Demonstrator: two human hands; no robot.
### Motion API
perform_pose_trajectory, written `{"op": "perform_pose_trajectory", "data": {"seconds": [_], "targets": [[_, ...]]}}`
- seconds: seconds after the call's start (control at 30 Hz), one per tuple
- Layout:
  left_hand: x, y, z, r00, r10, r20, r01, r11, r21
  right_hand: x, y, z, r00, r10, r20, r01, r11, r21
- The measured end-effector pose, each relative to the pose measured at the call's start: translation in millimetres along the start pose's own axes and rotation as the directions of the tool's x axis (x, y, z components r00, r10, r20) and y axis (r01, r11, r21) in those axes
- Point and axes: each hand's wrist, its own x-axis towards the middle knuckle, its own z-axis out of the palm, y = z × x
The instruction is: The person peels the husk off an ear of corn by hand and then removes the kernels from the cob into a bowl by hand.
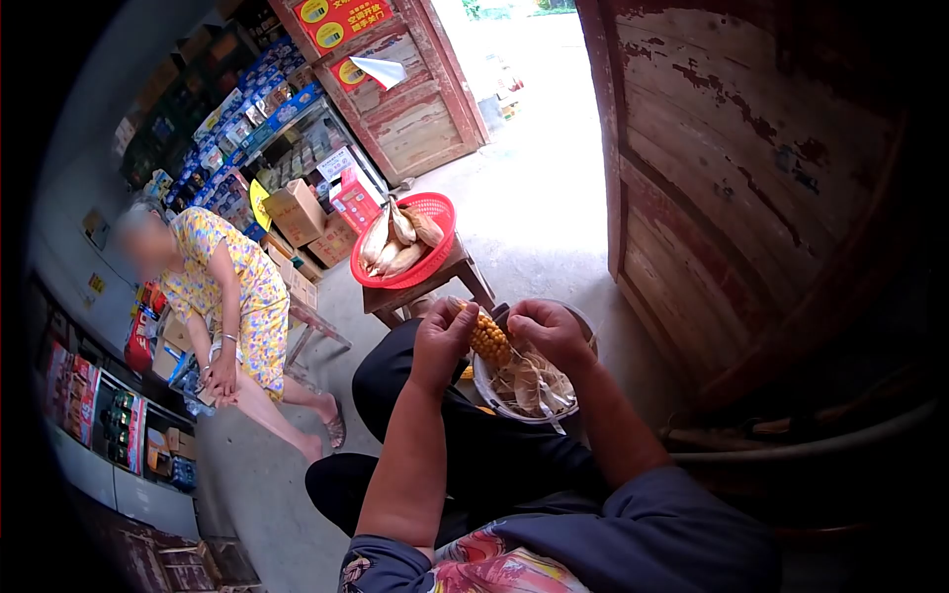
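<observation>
My left hand (443, 344) is closed around one end of a yellow corn cob (489, 342), its kernels bare of husk. Beside the cob's other side, my right hand (550, 332) has its fingers pinched together; what they hold is too small to make out. Both hands are above a metal basin (589, 326) between my knees. Pale, dry corn husks (534, 383) lie in the basin. Part of another yellow cob (467, 373) shows by its left rim.
Ahead, a red plastic basket (442, 210) of corn ears in husks (402, 255) rests on a wooden stool (458, 272). A seated person (237, 296) is at the left. Behind are cardboard boxes (297, 214) and stocked shelves. A wooden door (732, 178) stands at the right.
</observation>
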Motion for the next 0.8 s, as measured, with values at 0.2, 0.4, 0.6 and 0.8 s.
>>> {"op": "perform_pose_trajectory", "data": {"seconds": [0.2, 0.4, 0.6, 0.8], "targets": [[-0.4, -0.7, 1.1, 1.0, 0.01, 0.014, -0.011, 0.999, 0.038, -1.3, -1.1, 6.0, 0.999, -0.036, -0.018, 0.036, 0.999, -0.014], [-2.4, 0.2, 0.2, 1.0, -0.015, -0.015, 0.015, 1.0, 0.023, -2.2, 2.1, 1.8, 0.999, -0.018, 0.034, 0.018, 1.0, -0.025], [-2.0, -1.1, -0.4, 1.0, 0.004, -0.028, -0.003, 0.999, 0.037, -3.5, -1.2, 2.6, 0.998, -0.026, 0.059, 0.025, 1.0, 0.012], [0.0, -4.0, -0.8, 1.0, 0.018, -0.015, -0.017, 0.996, 0.086, -1.1, 5.4, 3.4, 0.995, -0.066, 0.081, 0.059, 0.995, 0.079]]}}
